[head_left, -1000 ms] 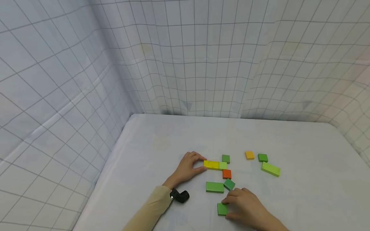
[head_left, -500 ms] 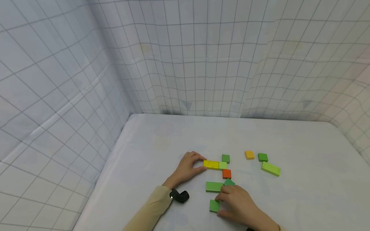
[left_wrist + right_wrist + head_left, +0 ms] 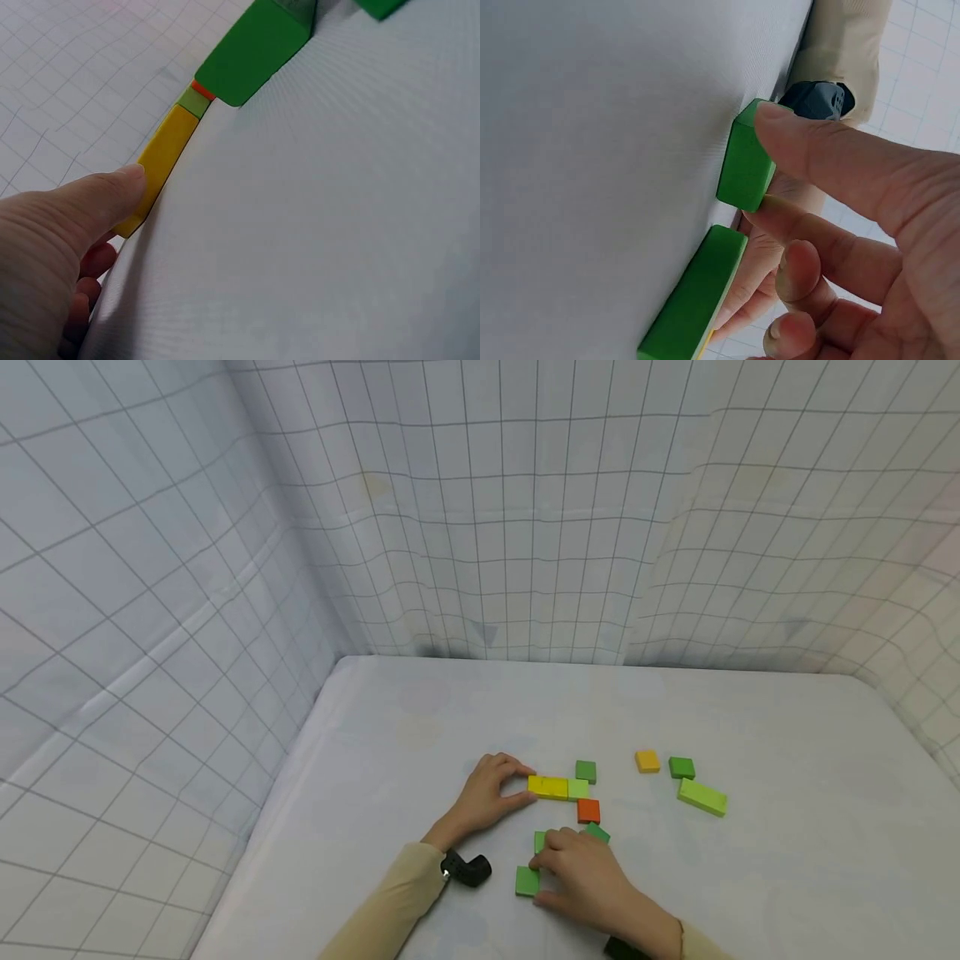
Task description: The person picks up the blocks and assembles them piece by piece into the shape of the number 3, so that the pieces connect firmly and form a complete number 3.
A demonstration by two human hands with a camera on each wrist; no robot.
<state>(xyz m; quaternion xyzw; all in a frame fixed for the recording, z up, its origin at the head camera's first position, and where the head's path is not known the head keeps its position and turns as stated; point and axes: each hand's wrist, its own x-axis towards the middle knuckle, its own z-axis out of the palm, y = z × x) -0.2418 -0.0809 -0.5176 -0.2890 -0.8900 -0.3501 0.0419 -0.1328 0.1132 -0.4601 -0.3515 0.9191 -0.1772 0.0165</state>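
My left hand [image 3: 483, 797] pinches the left end of a yellow block [image 3: 548, 788]; its thumb presses the block's near side in the left wrist view. Against the yellow block's right end sits a light green block [image 3: 578, 790]. A small green block [image 3: 586, 771] lies just behind, and a red block [image 3: 588, 811] in front. My right hand [image 3: 583, 875] holds a green square block [image 3: 527, 882] between thumb and index finger, seen closely as the green block [image 3: 744, 165] in the right wrist view. That hand mostly hides a long green block [image 3: 539, 841] and partly covers a teal-green block [image 3: 597, 832].
Farther right on the white table [image 3: 787, 827] are an orange block [image 3: 647, 762], a green block [image 3: 682, 767] and a long lime block [image 3: 702, 797]. Grid-patterned cloth [image 3: 480, 527] hangs behind and at the sides. A black wrist device [image 3: 468, 868] sits on the left wrist.
My right hand has slid the green square block leftward and slightly away from me, and now covers most of the long green block. The left hand and yellow block have stayed put.
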